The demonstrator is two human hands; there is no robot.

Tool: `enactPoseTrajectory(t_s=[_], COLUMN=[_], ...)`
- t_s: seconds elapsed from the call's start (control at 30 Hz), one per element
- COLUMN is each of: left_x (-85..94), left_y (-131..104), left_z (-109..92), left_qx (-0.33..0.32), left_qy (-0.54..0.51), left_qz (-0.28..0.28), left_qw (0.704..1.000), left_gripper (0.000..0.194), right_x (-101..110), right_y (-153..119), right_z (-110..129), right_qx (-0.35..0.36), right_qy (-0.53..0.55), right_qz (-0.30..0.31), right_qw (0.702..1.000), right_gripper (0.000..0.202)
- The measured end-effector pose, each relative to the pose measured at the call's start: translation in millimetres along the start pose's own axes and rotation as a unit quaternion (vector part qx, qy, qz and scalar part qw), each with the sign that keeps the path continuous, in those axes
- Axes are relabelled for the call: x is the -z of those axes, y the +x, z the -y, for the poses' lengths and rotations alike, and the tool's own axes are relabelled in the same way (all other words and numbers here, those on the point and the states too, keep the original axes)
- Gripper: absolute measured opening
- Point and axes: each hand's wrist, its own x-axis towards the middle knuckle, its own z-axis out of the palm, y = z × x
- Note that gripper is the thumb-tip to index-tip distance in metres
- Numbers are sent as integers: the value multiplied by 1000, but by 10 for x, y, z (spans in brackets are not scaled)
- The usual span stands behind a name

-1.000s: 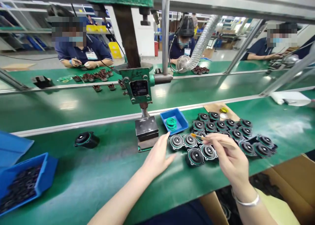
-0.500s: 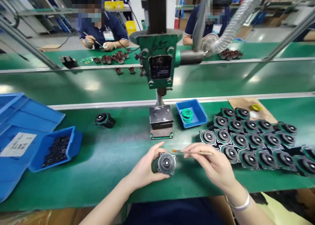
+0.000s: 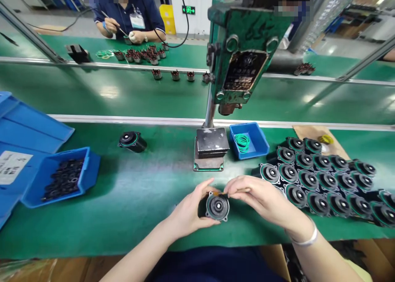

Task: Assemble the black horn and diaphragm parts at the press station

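Note:
My left hand is wrapped round a black, round motor housing with a metal flange, its face turned up toward me. My right hand pinches a thin small brush. The brush's orange tip lies at the upper rim of the housing; whether it presses on the flange I cannot tell. Beyond my hands stands a green press over a dark metal block. To my right are rows of similar black housings with green rings round their faces.
A blue bin holds green rings. At left, another blue bin contains small black parts. One housing lies alone left of the press. Yellow tape rests on brown paper at right. A co-worker sits across the bench.
My right hand has moved left, bringing the brush tip from beside the housing to its upper rim. My left hand keeps its hold. The camera view has shifted, so the press appears larger and tilted.

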Motion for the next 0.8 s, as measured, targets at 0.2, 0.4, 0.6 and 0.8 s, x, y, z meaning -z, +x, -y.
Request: enactPoseTrajectory(t_s=[0.2,0.4,0.6,0.8], left_x=[-138,-415,-566,-596], left_y=[-35,-100,-115,-120], left_z=[-4,2,19,11], left_qx=[-13,-3,-17,-25], left_qy=[22,86,121,145], left_qz=[-52,-168,-216,-232], left_qw=[998,982,969,962], left_gripper=[100,104,109,85], right_x=[88,-271,-554,-593], right_y=[-112,-430,-533,-310], right_z=[141,339,452,454], right_qx=[-38,-57,28,180], right_qy=[-70,-42,-70,-273], right_qz=[18,-84,-202,-90], right_qw=[997,994,977,941], right_gripper=[8,5,15,19])
